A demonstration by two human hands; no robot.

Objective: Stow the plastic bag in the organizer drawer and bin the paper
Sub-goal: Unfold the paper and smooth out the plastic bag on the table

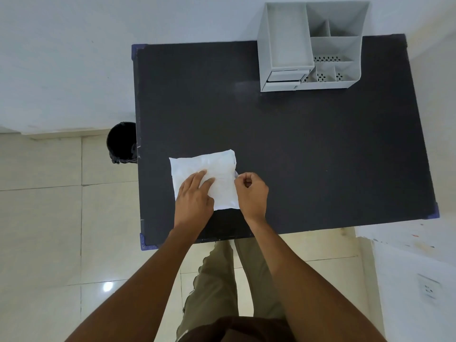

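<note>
While the right hand (251, 193) pinches the plastic bag (235, 174) edge in a narrow grip, the left hand (195, 196) presses flat on the white paper (212, 166), near the table's (308, 144) front; organizer (311, 48) and bin (122, 141) sit well apart.

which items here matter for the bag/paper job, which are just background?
Job:
white sheet, left hand flat on it, right hand pinching its edge
grey organizer, drawers
black bin

Background:
wall socket
black table
</note>
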